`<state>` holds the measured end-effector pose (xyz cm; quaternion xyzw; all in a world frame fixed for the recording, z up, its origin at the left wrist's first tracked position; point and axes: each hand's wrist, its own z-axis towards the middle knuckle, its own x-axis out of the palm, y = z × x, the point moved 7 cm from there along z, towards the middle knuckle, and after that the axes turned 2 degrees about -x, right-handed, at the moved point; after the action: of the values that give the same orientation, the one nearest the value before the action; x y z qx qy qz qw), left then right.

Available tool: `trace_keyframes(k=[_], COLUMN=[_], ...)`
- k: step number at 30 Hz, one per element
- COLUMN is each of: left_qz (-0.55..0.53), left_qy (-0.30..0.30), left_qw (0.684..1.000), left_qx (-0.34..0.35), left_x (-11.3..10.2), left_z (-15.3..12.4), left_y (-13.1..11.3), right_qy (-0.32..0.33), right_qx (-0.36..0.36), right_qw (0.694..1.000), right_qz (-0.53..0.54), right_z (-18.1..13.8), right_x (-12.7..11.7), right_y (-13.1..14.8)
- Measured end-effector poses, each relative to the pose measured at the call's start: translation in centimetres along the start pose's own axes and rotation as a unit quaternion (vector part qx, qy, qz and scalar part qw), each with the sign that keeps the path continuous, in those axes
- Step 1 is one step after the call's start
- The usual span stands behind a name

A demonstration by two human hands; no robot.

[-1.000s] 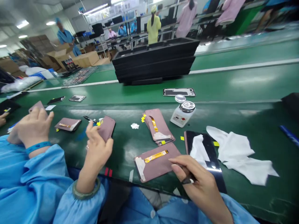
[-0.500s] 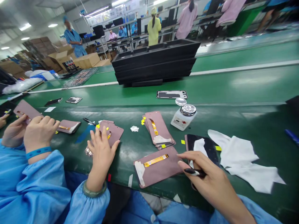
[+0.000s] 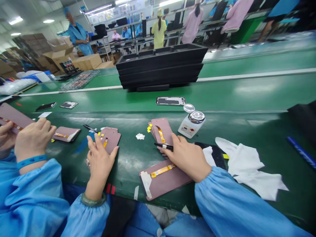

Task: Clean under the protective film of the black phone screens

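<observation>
My left hand (image 3: 102, 159), a green bangle at its wrist, is open with fingers spread over pinkish phone screens (image 3: 112, 135) with yellow tabs; contact is unclear. Between the fingers of my right hand (image 3: 190, 154) is a black pen (image 3: 164, 146) with a pale band, pointing left. That hand reaches across a stack of phone screens (image 3: 160, 125), hiding its lower part. Below it, a single phone screen (image 3: 165, 182) lies face down with an orange flex cable (image 3: 161, 171); my right hand covers its upper right corner.
A white pump bottle (image 3: 191, 126), lid up, stands behind my right hand. White cloths (image 3: 247, 158) lie at the right, near a blue pen (image 3: 302, 151). Stacked black trays (image 3: 160, 70) stand farther back. At far left, a co-worker's hand (image 3: 33, 138) works at another screen.
My right hand has moved left and forward with the pen, from the single screen's right edge to over the stack. My left hand stays at its screens. The view has shifted slightly.
</observation>
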<state>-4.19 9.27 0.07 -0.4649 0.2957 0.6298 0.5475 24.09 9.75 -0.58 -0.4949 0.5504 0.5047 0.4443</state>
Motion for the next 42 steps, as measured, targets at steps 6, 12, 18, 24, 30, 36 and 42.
trace_keyframes(k=[6, 12, 18, 24, 30, 36, 42], left_qz=[-0.075, -0.472, -0.645, -0.745, -0.756, -0.739, -0.739], left_qy=[-0.026, 0.118, 0.278, 0.309, 0.274, 0.317, 0.325], left_qw=[0.997, 0.873, 0.704, 0.569, 0.561, 0.557, 0.544], left_qx=[0.005, -0.002, -0.109, -0.16, -0.199, -0.208, -0.228], left_x=[-1.2, -0.1, 1.8, 1.0, 0.1, -0.7, -0.3], left_z=[-0.3, -3.4, -5.3, -4.7, -6.6, -9.5, -11.1], left_y=[-1.0, -6.3, -12.1, -14.9, -13.3, -12.8, -12.4], right_qy=[-0.002, -0.02, -0.054, -0.19, -0.169, -0.037, -0.036], right_qx=[0.016, 0.051, 0.058, -0.074, -0.108, -0.047, -0.022], right_qw=[1.0, 0.998, 0.995, 0.969, 0.907, 0.829, 0.778], right_qz=[-0.008, 0.01, 0.053, 0.138, 0.37, 0.556, 0.627], right_z=[0.7, 0.4, -0.9, -6.5, -8.3, -6.8, -7.1], right_x=[0.0, -0.4, -1.4, -2.0, -0.3, 1.1, 1.3], right_y=[1.4, 0.6, -0.2, 0.9, -1.7, -2.7, -1.6])
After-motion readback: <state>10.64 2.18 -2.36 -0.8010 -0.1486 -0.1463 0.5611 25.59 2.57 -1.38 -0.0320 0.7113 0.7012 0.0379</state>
